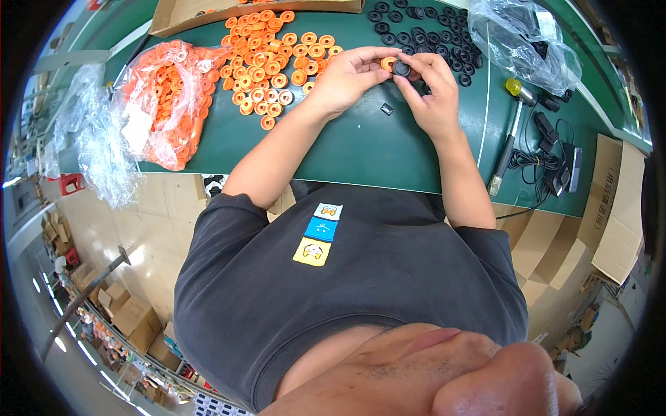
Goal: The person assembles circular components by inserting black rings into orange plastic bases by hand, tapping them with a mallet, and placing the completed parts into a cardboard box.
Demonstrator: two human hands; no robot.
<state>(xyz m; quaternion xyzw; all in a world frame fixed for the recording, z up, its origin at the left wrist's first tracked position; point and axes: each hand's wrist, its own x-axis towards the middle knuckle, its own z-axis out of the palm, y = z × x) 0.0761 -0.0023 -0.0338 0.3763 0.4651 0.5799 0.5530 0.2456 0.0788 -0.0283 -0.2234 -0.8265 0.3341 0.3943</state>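
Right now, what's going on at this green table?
A person seated at the green table holds two small round parts together above it: the left hand has an orange ring and the right hand a black ring, the two touching. Loose orange rings lie to the left beside a bag of orange rings, black rings to the right. One small black piece lies below the hands, a mallet to the right.

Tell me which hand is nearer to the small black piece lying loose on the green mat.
Right. The small black piece lies just left of the right hand, near its palm. The left hand is up and to the left, slightly farther, holding an orange ring.
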